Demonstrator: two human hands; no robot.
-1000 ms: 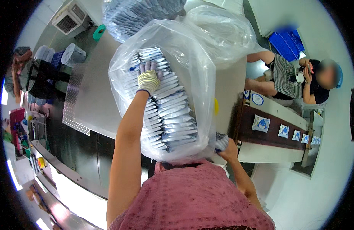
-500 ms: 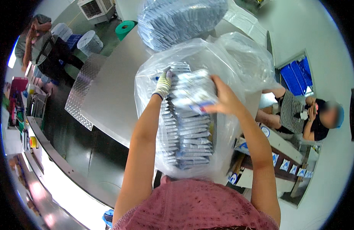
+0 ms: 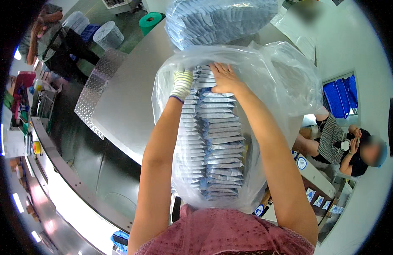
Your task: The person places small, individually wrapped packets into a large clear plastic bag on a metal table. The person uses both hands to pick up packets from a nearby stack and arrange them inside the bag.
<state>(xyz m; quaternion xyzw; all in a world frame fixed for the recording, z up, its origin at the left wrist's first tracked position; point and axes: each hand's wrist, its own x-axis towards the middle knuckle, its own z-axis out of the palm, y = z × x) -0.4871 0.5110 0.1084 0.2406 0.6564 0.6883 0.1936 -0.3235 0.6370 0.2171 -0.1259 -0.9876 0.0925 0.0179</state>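
A large clear plastic bag (image 3: 164, 91) lies open before me, filled with flat white-and-blue packets (image 3: 222, 140) stacked on edge in two long columns. My right hand (image 3: 225, 79), bare, rests on the far end of the right column. Its fingers stretch forward over the packets, and nothing is held in it. At the far end of the left column is my left hand (image 3: 183, 83), in a striped knitted glove. Its fingertips bend down out of sight, so its grip cannot be made out.
Another bag full of packets (image 3: 222, 23) sits farther back on the metal table (image 3: 124, 102). A person (image 3: 56, 40) stands far left; another (image 3: 345, 144) sits at the right, near a conveyor carrying packets (image 3: 319, 200). A green roll (image 3: 150, 22) stands behind the table.
The bundle of packets my right hand held is now in the far end of the columns, and that hand has spread over them. The view has shifted slightly.
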